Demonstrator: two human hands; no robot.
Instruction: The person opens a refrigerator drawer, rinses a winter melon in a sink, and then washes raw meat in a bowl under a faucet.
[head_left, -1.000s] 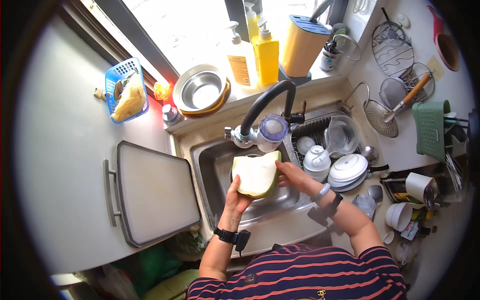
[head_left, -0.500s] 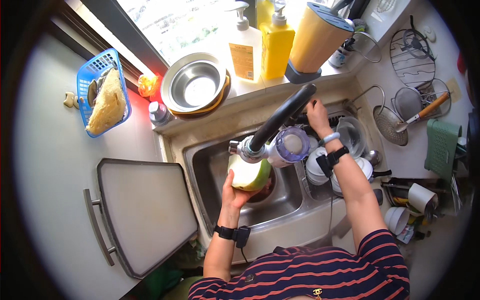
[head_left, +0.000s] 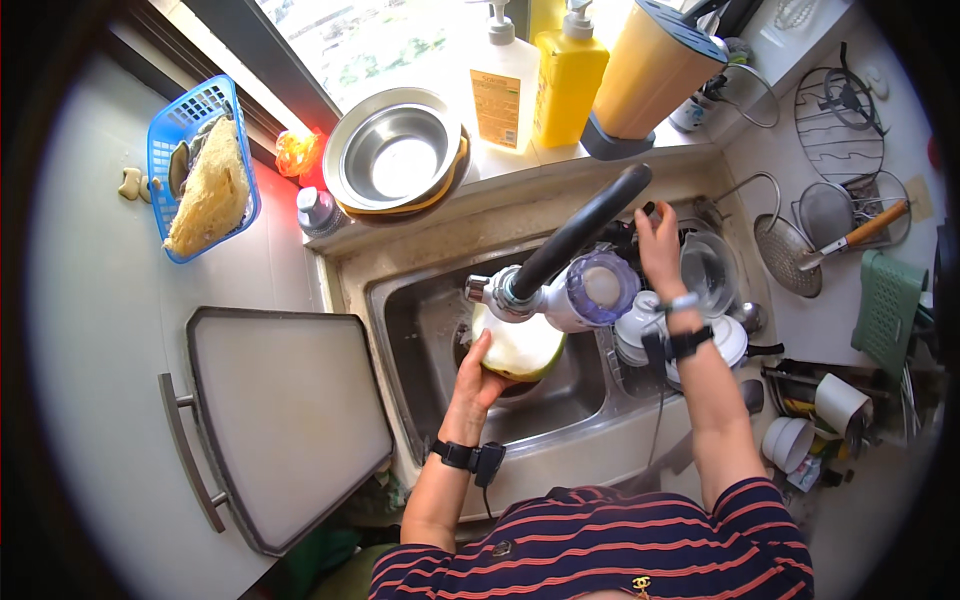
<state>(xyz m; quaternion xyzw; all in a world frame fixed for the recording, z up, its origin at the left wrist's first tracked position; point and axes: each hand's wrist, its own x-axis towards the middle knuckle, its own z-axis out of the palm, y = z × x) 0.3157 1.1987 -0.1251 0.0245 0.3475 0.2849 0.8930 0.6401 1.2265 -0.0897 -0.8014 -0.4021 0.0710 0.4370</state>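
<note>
Left hand point(head_left: 478, 375) cupped from below around a pale green halved melon-like piece point(head_left: 520, 345), fingers wrapped on its near side, holding it over the sink basin point(head_left: 420, 330) right under the filter head of the faucet point(head_left: 560, 270), probably so water would fall straight onto it. Right hand point(head_left: 658, 245) at two o'clock of that, raised to the far end of the black faucet arm, fingers curled there; whether gripping a lever or merely touching, cannot tell. Just right of the basin, stacked white dishes point(head_left: 690, 335) and a glass bowl point(head_left: 710, 270) crowded into the draining side. At twelve o'clock on the sill, a pale pump bottle with an orange label point(head_left: 500, 85), a yellow pump bottle point(head_left: 568, 80), a tan knife block point(head_left: 645, 75). At eleven, a steel bowl point(head_left: 398, 150); farther at ten, a blue basket point(head_left: 200, 165). At nine, a grey tray point(head_left: 290, 420) on the counter.
</note>
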